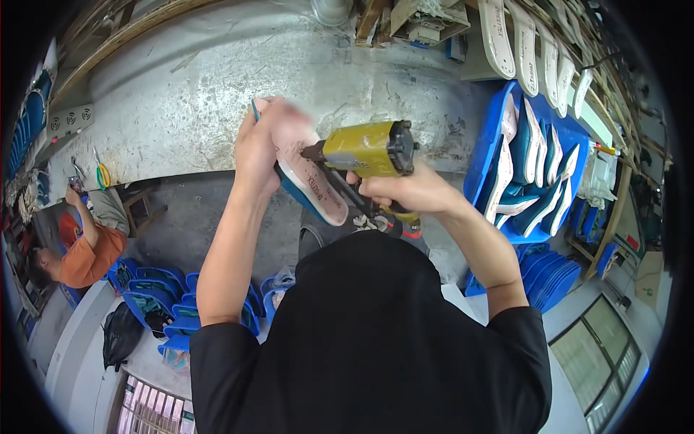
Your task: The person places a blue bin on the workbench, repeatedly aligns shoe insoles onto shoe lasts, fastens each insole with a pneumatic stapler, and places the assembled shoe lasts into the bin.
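Note:
My left hand (254, 148) is wrapped round the side of a shoe last (316, 184), which carries a pale pink insole with printed marks and teal material along its edge. The insole faces up, and part of its far end is blurred. A yellow pneumatic staple gun (360, 147) is in my right hand (413, 189), with my fingers closed round its handle. Its dark nose meets or nearly meets the middle of the insole; I cannot tell whether they touch. Both things are over the near edge of the metal-topped bench (195, 94).
To the right stands a blue crate (483, 155) of teal pieces with pale insoles. Several pale insoles (525, 54) hang above it. Stacked blue bins (155, 293) stand behind me on the left. A co-worker in an orange shirt (94, 253) is at the far left, near yellow-handled scissors (103, 176).

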The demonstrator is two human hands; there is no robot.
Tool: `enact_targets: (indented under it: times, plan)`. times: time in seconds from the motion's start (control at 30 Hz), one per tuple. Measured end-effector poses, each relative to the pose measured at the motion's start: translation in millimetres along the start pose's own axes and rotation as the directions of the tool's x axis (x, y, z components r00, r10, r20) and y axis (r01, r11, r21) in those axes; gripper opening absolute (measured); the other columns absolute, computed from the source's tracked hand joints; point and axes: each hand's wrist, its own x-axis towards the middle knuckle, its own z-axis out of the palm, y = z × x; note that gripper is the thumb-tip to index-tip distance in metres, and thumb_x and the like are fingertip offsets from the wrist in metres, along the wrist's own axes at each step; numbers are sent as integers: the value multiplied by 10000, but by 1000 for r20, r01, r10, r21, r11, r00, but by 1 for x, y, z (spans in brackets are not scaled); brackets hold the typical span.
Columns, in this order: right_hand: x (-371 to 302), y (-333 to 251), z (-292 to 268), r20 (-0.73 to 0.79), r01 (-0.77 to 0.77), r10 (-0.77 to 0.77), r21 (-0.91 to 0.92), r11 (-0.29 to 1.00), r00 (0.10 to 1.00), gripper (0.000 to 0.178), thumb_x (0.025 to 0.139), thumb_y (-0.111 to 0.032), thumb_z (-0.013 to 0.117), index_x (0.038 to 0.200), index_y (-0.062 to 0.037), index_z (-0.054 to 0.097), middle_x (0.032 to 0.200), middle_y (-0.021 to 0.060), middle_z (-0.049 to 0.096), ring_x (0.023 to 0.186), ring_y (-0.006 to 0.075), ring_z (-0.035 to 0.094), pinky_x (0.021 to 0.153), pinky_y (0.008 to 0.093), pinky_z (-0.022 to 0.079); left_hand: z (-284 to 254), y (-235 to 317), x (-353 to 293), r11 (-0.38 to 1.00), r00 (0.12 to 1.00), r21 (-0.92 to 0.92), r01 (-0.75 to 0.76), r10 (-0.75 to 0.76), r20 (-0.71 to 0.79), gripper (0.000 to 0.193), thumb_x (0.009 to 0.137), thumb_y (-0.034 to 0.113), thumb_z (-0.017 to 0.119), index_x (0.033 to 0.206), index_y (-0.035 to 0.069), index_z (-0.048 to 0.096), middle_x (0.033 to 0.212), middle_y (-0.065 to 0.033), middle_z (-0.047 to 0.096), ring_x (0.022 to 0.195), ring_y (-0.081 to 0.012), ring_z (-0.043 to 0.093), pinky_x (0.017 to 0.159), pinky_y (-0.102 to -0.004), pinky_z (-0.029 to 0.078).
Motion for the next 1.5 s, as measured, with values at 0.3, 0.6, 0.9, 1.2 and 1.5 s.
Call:
enact_targets:
  times: [0.3,0.6,0.9,1.2,1.5]
  plan:
    - [30,20,-28,-278,116,-62,181,977,958,323,816,-55,672,1131,14,689,705,-12,584,556,64,477,520,247,403,-49,10,9,994,995,-112,6,6,101,147,1029,194,560,1058,50,547,921,-110,652,896,-252,689,761,-382,589]
    - [245,49,-97,-622,79,-212,-235,969,754,667,785,-251,710,1309,75,457,1086,183,632,1029,290,620,872,397,507,-63,10,22,933,987,-360,24,35,157,124,1042,200,542,1041,84,586,927,-112,649,924,-295,664,838,-449,559]
    - [353,23,-85,-894,-286,-158,-296,911,420,1048,839,-293,737,1544,118,78,1344,328,496,1254,442,525,1071,449,457,-70,17,19,927,998,-374,-21,44,53,173,1062,230,516,1002,94,605,941,-108,654,942,-297,641,876,-461,539]
    - [134,31,-74,-180,278,-350,-334,901,919,593,911,-507,692,1210,4,662,1207,208,668,1042,248,670,893,384,529,-54,-27,69,947,996,-309,93,-90,22,205,1054,262,542,1032,69,607,1010,-127,670,1030,-323,644,930,-482,535]
    - [-170,129,-84,-783,87,-277,-276,957,557,791,717,-339,800,1425,-101,538,1059,229,709,965,382,705,868,437,554,210,-168,51,799,720,-158,579,-411,560,743,1021,641,408,1404,5,408,1347,-224,528,1275,-361,501,1144,-565,347]
